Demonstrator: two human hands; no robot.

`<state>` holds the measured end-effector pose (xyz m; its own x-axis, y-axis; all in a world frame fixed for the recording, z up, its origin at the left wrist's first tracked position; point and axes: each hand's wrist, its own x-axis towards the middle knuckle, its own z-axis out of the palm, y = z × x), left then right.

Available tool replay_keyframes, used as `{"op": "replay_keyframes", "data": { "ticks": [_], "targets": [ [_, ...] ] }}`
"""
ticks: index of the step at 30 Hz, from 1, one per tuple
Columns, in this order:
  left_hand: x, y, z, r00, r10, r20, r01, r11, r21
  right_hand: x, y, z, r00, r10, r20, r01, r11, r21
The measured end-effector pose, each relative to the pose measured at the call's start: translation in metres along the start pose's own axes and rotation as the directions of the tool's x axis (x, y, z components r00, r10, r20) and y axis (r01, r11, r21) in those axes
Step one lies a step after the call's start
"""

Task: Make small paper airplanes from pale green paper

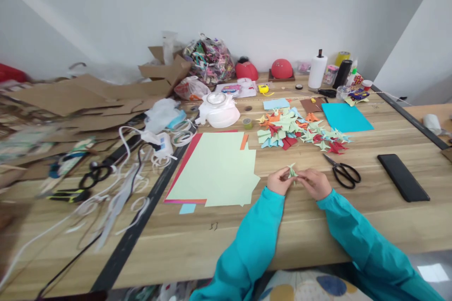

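Fingertips of the left hand pinched narrow on a small folded pale-green paper piece; likewise those of the right hand, at its right side. Held over the wooden table, between pale-green sheets and black-handled scissors, nearer than the pile of folded paper.

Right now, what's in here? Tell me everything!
Folded paper: 1, pale green, front
Folded shapes: many, multicoloured, right of centre
Paper sheets: several, mostly green, centre
Big sheet: 1, turquoise, back right
Nearest scissors: 1, black, right
Phone: 1, black, right
Domed things: 2, red, back
Paper roll: 1, white, back right
Cardboard: several, brown, left
Cables: several, white and black, left
Other clutter: uncountable, mixed, back
Left hand: 1, turquoise-sleeved, front
Right hand: 1, turquoise-sleeved, front
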<state>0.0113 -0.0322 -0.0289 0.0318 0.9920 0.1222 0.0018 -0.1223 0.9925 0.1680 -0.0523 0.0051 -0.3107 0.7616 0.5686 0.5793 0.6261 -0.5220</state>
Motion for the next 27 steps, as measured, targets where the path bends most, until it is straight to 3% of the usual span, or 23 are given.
{"op": "replay_keyframes", "data": {
  "ticks": [6,15,20,23,27],
  "targets": [
    [0.000,0.003,0.000,0.997,-0.045,0.068,0.051,0.994,-0.093,0.000,0.008,0.001,1.000,0.008,0.015,-0.009,0.996,0.084],
    [0.004,0.002,-0.004,0.987,-0.095,0.128,0.109,0.988,-0.105,0.002,0.004,-0.003,1.000,0.017,0.026,-0.019,0.995,0.101],
    [-0.003,0.009,-0.004,0.995,0.087,0.056,-0.090,0.994,0.057,-0.002,-0.002,-0.001,0.995,0.098,-0.002,-0.097,0.987,0.129],
    [-0.004,0.010,-0.004,0.971,0.232,0.057,-0.239,0.953,0.184,-0.004,-0.005,0.000,0.997,0.075,-0.023,-0.073,0.994,0.078],
    [-0.001,0.009,-0.007,0.942,0.329,0.063,-0.334,0.909,0.251,-0.005,-0.006,0.000,0.999,-0.003,-0.050,0.002,1.000,-0.022]
  ]
}}
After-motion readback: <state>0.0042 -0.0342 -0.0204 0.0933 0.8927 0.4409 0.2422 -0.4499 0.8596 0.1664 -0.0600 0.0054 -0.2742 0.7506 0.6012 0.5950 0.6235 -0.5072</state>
